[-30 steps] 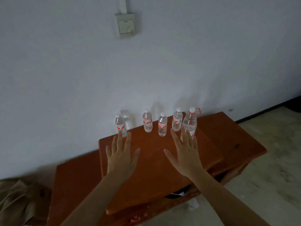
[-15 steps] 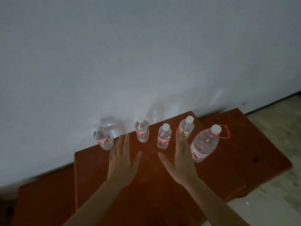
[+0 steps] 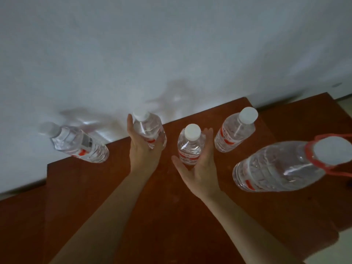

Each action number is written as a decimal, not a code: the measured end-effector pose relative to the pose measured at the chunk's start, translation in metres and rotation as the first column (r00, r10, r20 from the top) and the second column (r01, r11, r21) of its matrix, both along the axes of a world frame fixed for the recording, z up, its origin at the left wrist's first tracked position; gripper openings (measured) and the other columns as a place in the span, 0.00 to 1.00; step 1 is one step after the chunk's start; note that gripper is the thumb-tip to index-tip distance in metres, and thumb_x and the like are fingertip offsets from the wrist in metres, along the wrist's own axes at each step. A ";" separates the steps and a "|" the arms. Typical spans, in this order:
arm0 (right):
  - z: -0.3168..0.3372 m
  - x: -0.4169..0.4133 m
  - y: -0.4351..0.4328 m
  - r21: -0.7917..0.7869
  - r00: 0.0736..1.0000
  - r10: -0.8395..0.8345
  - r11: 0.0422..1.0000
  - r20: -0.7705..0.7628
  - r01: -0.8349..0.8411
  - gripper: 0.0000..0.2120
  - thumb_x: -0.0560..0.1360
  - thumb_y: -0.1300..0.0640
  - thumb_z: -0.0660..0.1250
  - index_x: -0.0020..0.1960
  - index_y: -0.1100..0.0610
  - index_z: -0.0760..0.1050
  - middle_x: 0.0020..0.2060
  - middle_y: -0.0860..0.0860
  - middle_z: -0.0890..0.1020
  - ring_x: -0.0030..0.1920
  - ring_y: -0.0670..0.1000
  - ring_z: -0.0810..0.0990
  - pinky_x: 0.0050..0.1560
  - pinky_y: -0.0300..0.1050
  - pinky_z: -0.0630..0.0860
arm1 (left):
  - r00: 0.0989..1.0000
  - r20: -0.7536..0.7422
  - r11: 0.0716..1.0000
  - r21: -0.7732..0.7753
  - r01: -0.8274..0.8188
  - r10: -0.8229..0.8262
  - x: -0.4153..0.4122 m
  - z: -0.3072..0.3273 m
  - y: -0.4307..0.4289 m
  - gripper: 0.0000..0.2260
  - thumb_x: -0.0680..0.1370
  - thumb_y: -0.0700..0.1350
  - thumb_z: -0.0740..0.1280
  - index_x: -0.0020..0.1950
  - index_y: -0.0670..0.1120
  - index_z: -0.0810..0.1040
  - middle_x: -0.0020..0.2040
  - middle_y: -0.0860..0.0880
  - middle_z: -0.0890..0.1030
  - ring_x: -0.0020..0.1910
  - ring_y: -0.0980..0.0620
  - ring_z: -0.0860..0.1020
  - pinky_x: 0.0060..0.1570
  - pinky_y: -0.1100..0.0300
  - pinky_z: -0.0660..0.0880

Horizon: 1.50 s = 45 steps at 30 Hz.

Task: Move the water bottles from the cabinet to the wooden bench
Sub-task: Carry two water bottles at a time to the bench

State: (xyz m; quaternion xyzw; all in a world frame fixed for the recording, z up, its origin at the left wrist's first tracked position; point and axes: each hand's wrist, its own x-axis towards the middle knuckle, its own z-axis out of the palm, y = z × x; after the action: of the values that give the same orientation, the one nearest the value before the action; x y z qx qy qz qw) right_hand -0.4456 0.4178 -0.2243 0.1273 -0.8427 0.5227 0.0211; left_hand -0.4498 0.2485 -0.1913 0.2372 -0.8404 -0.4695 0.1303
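Standing on the reddish cabinet top point(image 3: 171, 216) by the wall point(image 3: 171, 44) are five water bottles. The left hand point(image 3: 145, 149) wraps around the second bottle point(image 3: 147, 128); the right hand point(image 3: 200, 168), fingers spread, cups the middle bottle point(image 3: 190, 145) without closing.

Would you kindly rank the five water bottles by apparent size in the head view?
1. Red-handled bottle, clearly largest, though also nearest the camera.
2. The four small bottles look alike, so no ranking: far-left bottle, bottle at the left hand, bottle at the right hand, and right rear bottle.
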 end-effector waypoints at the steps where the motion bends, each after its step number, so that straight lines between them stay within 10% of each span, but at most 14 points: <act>1: -0.002 -0.003 -0.002 -0.010 1.000 -0.002 1.000 -0.029 0.001 0.50 0.77 0.42 0.71 0.79 0.37 0.32 0.81 0.49 0.53 0.81 0.50 0.55 0.76 0.44 0.60 | 1.000 0.003 1.000 -0.006 0.007 -0.007 -0.003 -0.001 0.000 0.41 0.77 0.57 0.71 0.77 0.64 0.42 0.74 0.45 0.70 0.65 0.43 0.77 0.60 0.46 0.75; 6: -0.012 0.002 -0.002 0.011 0.993 -0.016 1.000 -0.120 0.018 0.46 0.79 0.48 0.70 0.81 0.43 0.37 0.75 0.51 0.61 0.76 0.51 0.64 0.74 0.44 0.67 | 0.999 0.049 0.999 -0.042 -0.019 0.021 0.016 -0.003 0.006 0.36 0.80 0.54 0.68 0.76 0.56 0.44 0.65 0.40 0.77 0.40 0.61 0.78 0.39 0.68 0.69; 16: 0.005 0.099 0.017 0.069 0.997 -0.074 0.995 -0.014 0.075 0.45 0.78 0.50 0.71 0.80 0.39 0.40 0.74 0.56 0.67 0.73 0.48 0.69 0.71 0.40 0.70 | 0.986 0.166 0.999 0.009 0.032 -0.033 0.162 0.015 0.023 0.33 0.78 0.53 0.68 0.72 0.60 0.48 0.72 0.37 0.70 0.63 0.41 0.76 0.56 0.47 0.76; 24: 0.090 0.214 0.037 0.263 0.965 -0.263 0.930 -0.009 0.256 0.37 0.79 0.42 0.65 0.81 0.46 0.50 0.69 0.54 0.72 0.64 0.50 0.77 0.57 0.41 0.79 | 0.945 0.224 0.954 -0.129 0.272 -0.239 0.270 0.080 -0.020 0.35 0.78 0.50 0.69 0.77 0.51 0.51 0.71 0.40 0.73 0.61 0.38 0.79 0.53 0.40 0.80; 30: 0.167 0.280 0.063 0.238 0.870 -0.473 0.837 -0.135 0.492 0.37 0.75 0.49 0.73 0.77 0.49 0.57 0.67 0.56 0.74 0.63 0.49 0.74 0.58 0.46 0.77 | 0.897 0.084 0.841 -0.320 0.437 -0.434 0.267 0.161 -0.023 0.29 0.75 0.47 0.74 0.69 0.47 0.61 0.57 0.46 0.79 0.50 0.46 0.81 0.42 0.53 0.79; 39: 0.274 0.407 0.159 0.257 0.620 -0.635 0.573 -0.461 0.778 0.44 0.72 0.58 0.78 0.79 0.45 0.56 0.62 0.53 0.70 0.55 0.59 0.78 0.49 0.62 0.81 | 0.586 -0.005 0.435 -0.675 0.596 -0.810 0.284 0.260 0.097 0.33 0.72 0.46 0.75 0.74 0.46 0.66 0.60 0.40 0.78 0.57 0.37 0.78 0.52 0.39 0.80; 45: 0.329 0.575 0.233 0.295 0.356 -0.715 0.214 -0.602 0.931 0.38 0.73 0.54 0.75 0.77 0.45 0.60 0.62 0.58 0.75 0.57 0.60 0.77 0.53 0.59 0.77 | 0.290 -0.062 0.230 -0.770 0.595 -0.955 0.381 0.312 0.223 0.28 0.77 0.52 0.64 0.76 0.48 0.64 0.58 0.40 0.78 0.55 0.39 0.77 0.51 0.42 0.77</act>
State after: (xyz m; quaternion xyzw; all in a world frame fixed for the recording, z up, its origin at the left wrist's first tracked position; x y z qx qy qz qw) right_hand 0.1295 0.6503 0.1044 -0.2634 -0.8711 0.0981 0.4027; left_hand -0.0684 0.4716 0.1205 -0.4418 -0.8590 -0.2053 0.1573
